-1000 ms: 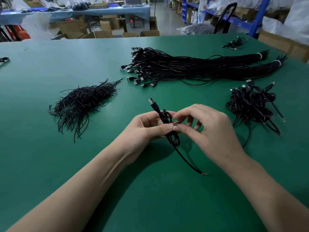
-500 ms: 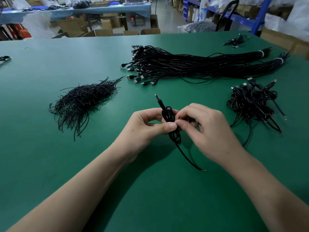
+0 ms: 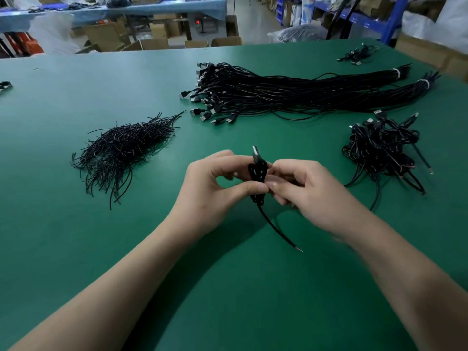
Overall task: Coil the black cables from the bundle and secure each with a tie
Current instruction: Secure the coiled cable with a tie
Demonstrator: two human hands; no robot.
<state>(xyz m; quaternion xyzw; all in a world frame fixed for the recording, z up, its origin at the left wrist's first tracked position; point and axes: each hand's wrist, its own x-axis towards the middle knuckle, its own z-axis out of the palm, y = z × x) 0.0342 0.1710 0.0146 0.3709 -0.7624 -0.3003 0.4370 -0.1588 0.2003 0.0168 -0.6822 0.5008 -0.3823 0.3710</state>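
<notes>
Coiled cable, pinched at its waist by the curled fingers of both left hand and right hand, hangs nearer me than the bundle; I judge a slackened thumb would let the loops spring open before any tie bites.

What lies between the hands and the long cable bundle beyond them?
Nothing: the head view shows bare green table between the cable bundle and the left hand and right hand, which both grip the coiled cable.

Plug has swung upright; coil bunched tighter, shorter.
</notes>
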